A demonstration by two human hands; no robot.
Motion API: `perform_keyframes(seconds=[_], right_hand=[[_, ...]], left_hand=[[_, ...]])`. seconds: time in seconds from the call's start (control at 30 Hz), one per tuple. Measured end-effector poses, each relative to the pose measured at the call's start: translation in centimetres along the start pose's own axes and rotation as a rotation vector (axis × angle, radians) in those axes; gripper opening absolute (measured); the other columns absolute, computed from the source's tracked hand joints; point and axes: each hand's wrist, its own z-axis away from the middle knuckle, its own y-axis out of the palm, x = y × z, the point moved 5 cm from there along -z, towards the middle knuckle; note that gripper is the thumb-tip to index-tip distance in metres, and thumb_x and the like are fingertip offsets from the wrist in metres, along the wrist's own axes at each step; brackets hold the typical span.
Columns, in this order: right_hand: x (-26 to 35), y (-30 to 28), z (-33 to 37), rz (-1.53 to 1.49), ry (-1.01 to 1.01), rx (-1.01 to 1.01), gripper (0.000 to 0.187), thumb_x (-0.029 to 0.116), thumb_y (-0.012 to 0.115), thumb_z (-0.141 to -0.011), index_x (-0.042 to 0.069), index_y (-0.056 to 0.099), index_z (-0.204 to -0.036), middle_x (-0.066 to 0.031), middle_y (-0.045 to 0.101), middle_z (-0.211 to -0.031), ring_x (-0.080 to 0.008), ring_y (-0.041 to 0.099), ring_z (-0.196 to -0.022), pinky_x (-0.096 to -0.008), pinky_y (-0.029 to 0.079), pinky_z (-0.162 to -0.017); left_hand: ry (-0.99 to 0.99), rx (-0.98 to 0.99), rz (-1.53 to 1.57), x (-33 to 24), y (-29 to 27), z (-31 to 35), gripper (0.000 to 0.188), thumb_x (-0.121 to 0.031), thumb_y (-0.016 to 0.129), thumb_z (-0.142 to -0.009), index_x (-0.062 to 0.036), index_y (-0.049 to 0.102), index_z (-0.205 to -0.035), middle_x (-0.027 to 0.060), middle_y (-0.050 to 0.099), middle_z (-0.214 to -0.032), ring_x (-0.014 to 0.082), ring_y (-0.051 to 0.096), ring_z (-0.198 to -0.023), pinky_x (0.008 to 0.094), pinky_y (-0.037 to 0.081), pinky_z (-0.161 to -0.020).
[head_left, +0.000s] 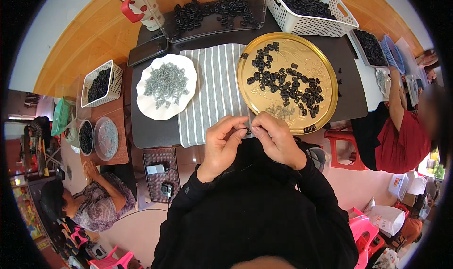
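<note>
My left hand (223, 145) and my right hand (277, 140) meet over the near edge of a grey-and-white striped cloth (210, 85). A small black part (248, 132) is pinched in the fingertips of my left hand. The right thumb and forefinger are closed close beside it; whatever they hold is too small to make out. Right of the cloth lies a round gold tray (325, 66) with many small black parts (309, 92) and a little heap of greyish pieces (281, 112). On the left, a white scalloped plate (144, 106) bears a pile of small silvery-grey pieces (167, 84).
A clear bin (217, 35) and a white basket (311, 26), both with black parts, stand at the back. A phone (147, 51) and a polka-dot cup (144, 9) are back left. One person sits at left (96, 198), another at right (401, 137), by a red stool (344, 148).
</note>
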Motion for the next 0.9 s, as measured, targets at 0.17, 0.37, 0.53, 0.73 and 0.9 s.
perform_keyframes(seconds=[0.17, 0.37, 0.53, 0.73, 0.9], right_hand=[[0.0, 0.7, 0.1, 0.035, -0.032, 0.041, 0.007, -0.002, 0.055, -0.088, 0.001, 0.048, -0.087, -0.0142, 0.05, -0.075, -0.0319, 0.053, -0.065, -0.0379, 0.043, -0.059], [-1.6, 0.4, 1.2, -0.388, 0.334, -0.012, 0.015, -0.002, 0.056, -0.089, -0.001, 0.058, -0.104, -0.0094, 0.056, -0.08, -0.0219, 0.057, -0.071, -0.0314, 0.045, -0.064], [-0.6, -0.4, 0.4, -0.161, 0.021, -0.039, 0.028, -0.005, 0.058, -0.086, 0.002, 0.064, -0.113, -0.0071, 0.06, -0.086, -0.0193, 0.057, -0.077, -0.0291, 0.045, -0.069], [-0.6, 0.1, 0.0, -0.248, -0.033, 0.021, 0.022, -0.007, 0.062, -0.082, 0.002, 0.066, -0.101, -0.0062, 0.06, -0.088, -0.0188, 0.057, -0.08, -0.0282, 0.045, -0.07], [-0.8, 0.5, -0.1, -0.299, 0.066, 0.021, 0.011, -0.005, 0.062, -0.083, 0.001, 0.06, -0.093, -0.0051, 0.056, -0.086, -0.015, 0.054, -0.075, -0.0268, 0.043, -0.067]], left_hand=[[0.017, -0.034, 0.005, 0.1, 0.2, 0.4, 0.026, 0.01, 0.057, -0.087, 0.0006, 0.065, -0.11, 0.0041, 0.059, -0.086, 0.0078, 0.054, -0.071, 0.0203, 0.046, -0.061], [-0.116, -0.058, 0.221, 1.7, -0.3, 0.6, 0.025, 0.007, 0.059, -0.088, 0.0019, 0.063, -0.112, 0.0045, 0.063, -0.087, 0.0084, 0.058, -0.071, 0.0209, 0.047, -0.06], [-0.265, 0.046, 0.617, 2.4, -0.1, -0.2, 0.029, 0.004, 0.062, -0.088, 0.004, 0.059, -0.117, 0.0067, 0.067, -0.088, 0.0102, 0.062, -0.073, 0.0197, 0.046, -0.058], [-0.357, 0.105, 0.762, 2.8, 0.0, 0.1, 0.028, 0.002, 0.063, -0.088, 0.0035, 0.059, -0.116, 0.0087, 0.068, -0.092, 0.0128, 0.063, -0.07, 0.0192, 0.045, -0.056], [-0.158, -0.026, 0.33, 1.6, -0.5, 0.4, 0.016, 0.001, 0.061, -0.09, 0.0026, 0.066, -0.106, 0.0056, 0.065, -0.088, 0.0086, 0.06, -0.075, 0.0202, 0.047, -0.062]])
